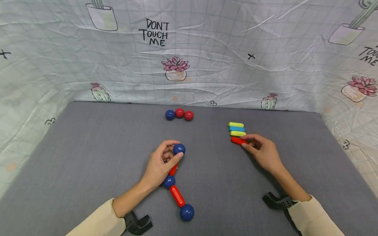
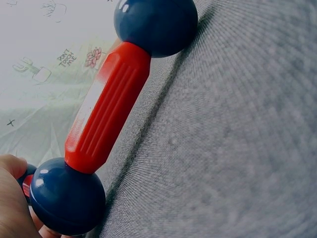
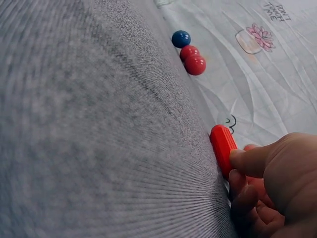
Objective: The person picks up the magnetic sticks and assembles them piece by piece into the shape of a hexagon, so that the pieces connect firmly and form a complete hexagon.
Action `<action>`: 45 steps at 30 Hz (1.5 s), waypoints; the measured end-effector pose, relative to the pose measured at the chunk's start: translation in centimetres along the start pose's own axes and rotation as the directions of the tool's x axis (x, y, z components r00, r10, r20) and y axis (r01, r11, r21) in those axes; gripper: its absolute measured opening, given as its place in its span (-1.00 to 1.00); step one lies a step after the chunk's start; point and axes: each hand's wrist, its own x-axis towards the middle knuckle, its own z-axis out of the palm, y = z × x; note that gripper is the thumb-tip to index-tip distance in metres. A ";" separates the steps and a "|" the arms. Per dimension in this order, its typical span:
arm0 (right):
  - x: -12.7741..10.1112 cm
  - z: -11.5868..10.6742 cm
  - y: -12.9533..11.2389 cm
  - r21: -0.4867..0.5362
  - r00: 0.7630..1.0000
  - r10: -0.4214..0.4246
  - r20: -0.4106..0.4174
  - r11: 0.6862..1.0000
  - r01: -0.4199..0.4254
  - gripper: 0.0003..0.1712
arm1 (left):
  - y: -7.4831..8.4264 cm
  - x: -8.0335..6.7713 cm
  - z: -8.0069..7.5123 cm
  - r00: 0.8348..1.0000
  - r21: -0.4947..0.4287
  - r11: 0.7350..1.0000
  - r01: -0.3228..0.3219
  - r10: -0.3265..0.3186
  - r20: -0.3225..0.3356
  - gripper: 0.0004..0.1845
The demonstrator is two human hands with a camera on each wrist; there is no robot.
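Observation:
A chain of blue balls and red rods lies on the grey mat (image 1: pixel 88 157). My left hand (image 1: pixel 177 150) pinches its far blue ball (image 1: pixel 179 148) between thumb and fingers, above a short red rod (image 1: pixel 173 169). Toward me follow a middle blue ball (image 1: pixel 169 181), a red rod (image 1: pixel 177 195) and an end blue ball (image 1: pixel 187 212). The left wrist view shows that rod (image 2: pixel 106 106) close up between two blue balls (image 2: pixel 67 196). My right hand (image 1: pixel 244 141) pinches a loose red rod (image 1: pixel 237 141), seen lying on the mat (image 3: pixel 223 146) with the fingertips (image 3: pixel 237 161) on its near end.
Beyond the red rod lie a yellow rod (image 1: pixel 236 124), a blue one (image 1: pixel 237 129) and another yellow one (image 1: pixel 237 133), side by side. A blue ball (image 1: pixel 169 114) and two red balls (image 1: pixel 184 114) sit at the mat's back edge. Printed cloth walls stand behind and on both sides.

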 end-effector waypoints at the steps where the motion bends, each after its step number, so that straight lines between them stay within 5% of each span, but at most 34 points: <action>1: 0.0 0.0 0.0 -0.013 1.000 -0.008 -0.006 1.000 0.008 -0.76 | 0.0 0.0 0.0 1.000 0.000 1.000 0.003 -0.003 0.001 -0.66; 14: -0.2 0.1 -0.4 -0.018 0.999 -0.035 0.009 0.999 0.035 -0.73 | 0.0 -0.1 0.1 1.000 -0.001 1.000 0.020 -0.020 -0.004 -0.65; 26: 0.5 0.4 -4.1 0.119 0.992 -0.083 0.091 0.990 0.072 -0.71 | 2.6 0.1 0.1 1.000 0.003 1.000 0.029 -0.029 0.008 -0.66; 45: 1.7 3.5 -8.9 0.253 0.943 -0.243 0.229 0.950 0.183 -0.76 | 3.1 0.1 0.1 0.999 0.008 0.999 0.041 -0.041 0.019 -0.65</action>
